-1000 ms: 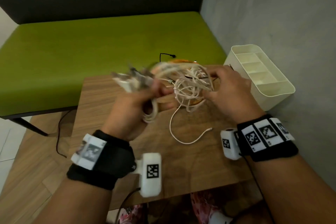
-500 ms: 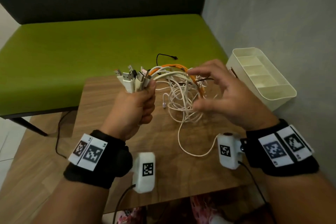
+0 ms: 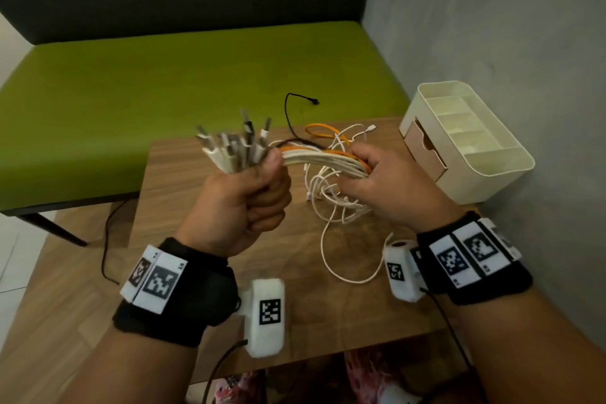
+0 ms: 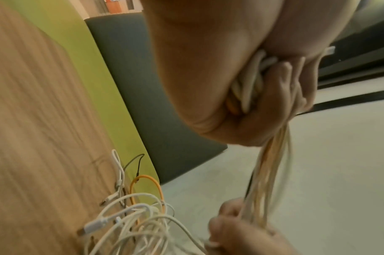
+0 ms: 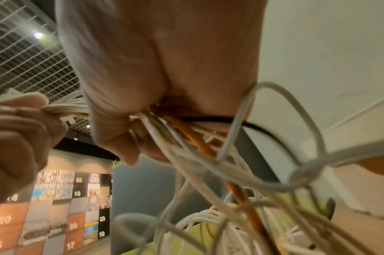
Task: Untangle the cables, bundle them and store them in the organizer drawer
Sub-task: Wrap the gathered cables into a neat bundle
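Observation:
My left hand (image 3: 252, 187) grips a bunch of white cables (image 3: 319, 159) in a fist, their plug ends (image 3: 236, 144) fanning upward. The cable strands run taut to the right into my right hand (image 3: 370, 170), whose fingers curl round them. An orange cable (image 3: 323, 133) and a black cable (image 3: 290, 118) run in the same bunch. Below the hands the loose cable tails (image 3: 331, 207) lie tangled on the wooden table (image 3: 183, 207). In the left wrist view the cables (image 4: 249, 86) show inside the fist. In the right wrist view the cables (image 5: 186, 138) leave my right palm.
A cream organizer (image 3: 465, 144) with open top compartments and a tan drawer (image 3: 424, 147) stands at the table's right edge by the grey wall. A green bench (image 3: 164, 82) runs behind the table. A thin black cord (image 3: 106, 239) hangs off the table's left side.
My left hand has raised the plug ends higher. My right hand, open half a second ago, has closed round the strands beside the fist and pulled them taut.

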The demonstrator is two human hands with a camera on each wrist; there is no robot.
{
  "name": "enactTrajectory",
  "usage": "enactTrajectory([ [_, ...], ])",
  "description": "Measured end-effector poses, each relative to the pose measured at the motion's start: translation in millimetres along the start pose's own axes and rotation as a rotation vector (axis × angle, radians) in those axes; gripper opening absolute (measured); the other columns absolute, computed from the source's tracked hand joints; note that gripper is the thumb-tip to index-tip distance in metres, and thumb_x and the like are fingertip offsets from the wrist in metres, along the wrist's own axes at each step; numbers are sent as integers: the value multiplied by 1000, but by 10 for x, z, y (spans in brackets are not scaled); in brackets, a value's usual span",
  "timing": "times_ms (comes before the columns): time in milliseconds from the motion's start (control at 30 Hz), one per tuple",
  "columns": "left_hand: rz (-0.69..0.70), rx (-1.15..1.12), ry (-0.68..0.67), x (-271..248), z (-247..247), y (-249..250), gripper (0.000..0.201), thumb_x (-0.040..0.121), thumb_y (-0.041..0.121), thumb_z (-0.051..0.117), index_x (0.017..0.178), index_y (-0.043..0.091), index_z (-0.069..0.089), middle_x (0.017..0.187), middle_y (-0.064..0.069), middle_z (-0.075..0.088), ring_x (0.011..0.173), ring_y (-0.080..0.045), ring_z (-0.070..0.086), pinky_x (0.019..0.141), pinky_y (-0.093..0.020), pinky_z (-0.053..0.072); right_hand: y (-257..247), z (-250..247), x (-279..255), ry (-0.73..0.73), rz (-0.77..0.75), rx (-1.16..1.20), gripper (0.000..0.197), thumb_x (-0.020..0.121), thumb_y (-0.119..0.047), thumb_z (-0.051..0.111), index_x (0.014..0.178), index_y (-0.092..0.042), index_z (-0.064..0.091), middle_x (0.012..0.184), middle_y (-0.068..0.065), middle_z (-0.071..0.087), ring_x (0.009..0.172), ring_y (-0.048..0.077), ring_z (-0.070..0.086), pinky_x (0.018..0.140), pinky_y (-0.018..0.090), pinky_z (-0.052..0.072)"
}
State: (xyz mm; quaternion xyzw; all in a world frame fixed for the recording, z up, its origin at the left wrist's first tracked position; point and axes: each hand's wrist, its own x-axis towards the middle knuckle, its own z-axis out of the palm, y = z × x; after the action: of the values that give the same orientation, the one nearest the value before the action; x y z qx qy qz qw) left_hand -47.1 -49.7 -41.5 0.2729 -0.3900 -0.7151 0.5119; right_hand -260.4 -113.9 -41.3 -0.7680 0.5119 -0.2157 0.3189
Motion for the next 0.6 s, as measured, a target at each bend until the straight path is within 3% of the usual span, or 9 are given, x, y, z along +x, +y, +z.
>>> enactTrajectory([
  [67, 28, -99, 3, 1, -18, 34, 42, 77, 41, 77, 62, 18, 46, 48, 8, 22, 38, -5, 16, 34, -13, 17, 72, -17, 23, 113, 6, -159, 13, 80, -28, 73, 83, -26, 61, 66, -8, 58, 68, 13, 53, 70, 30, 40],
  [167, 57, -126, 12, -14, -45, 82, 41, 79, 41, 76, 62, 17, 47, 46, 9, 23, 38, -5, 16, 33, -14, 18, 214, -25, 53, 277, 44, -430, 17, 84, -30, 70, 99, -32, 62, 85, -10, 64, 95, 18, 53, 93, 36, 25],
  [267, 53, -129, 36, 1, -48, 68, 42, 79, 40, 76, 63, 17, 45, 45, 11, 30, 38, -5, 16, 32, -14, 20, 292, 1, 88, 232, 64, -485, 40, 84, -38, 69, 122, -40, 54, 115, -13, 63, 119, 19, 47, 96, 45, 24],
  [433, 110, -143, 55, -36, -109, 166, 38, 80, 40, 73, 64, 18, 46, 46, 11, 24, 38, -4, 16, 32, -15, 17, 432, -81, 64, 279, 155, -627, 78, 75, -27, 74, 139, -43, 33, 148, -11, 36, 130, 25, 38, 103, 54, 24],
  [533, 95, -47, 113, -41, -143, 185, 41, 82, 37, 71, 66, 18, 38, 46, 11, 28, 37, -3, 18, 32, -14, 18, 448, -64, 36, 134, 194, -640, 97, 71, -33, 78, 145, -41, 17, 156, -4, 16, 138, 30, 27, 109, 56, 19],
  [600, 67, 39, 176, -20, -138, 139, 36, 87, 30, 64, 66, 18, 36, 46, 9, 25, 36, -4, 18, 34, -13, 15, 375, -100, 12, -45, 212, -598, 110, 61, -56, 83, 147, -46, 15, 156, -6, 15, 142, 26, 22, 112, 54, 17],
])
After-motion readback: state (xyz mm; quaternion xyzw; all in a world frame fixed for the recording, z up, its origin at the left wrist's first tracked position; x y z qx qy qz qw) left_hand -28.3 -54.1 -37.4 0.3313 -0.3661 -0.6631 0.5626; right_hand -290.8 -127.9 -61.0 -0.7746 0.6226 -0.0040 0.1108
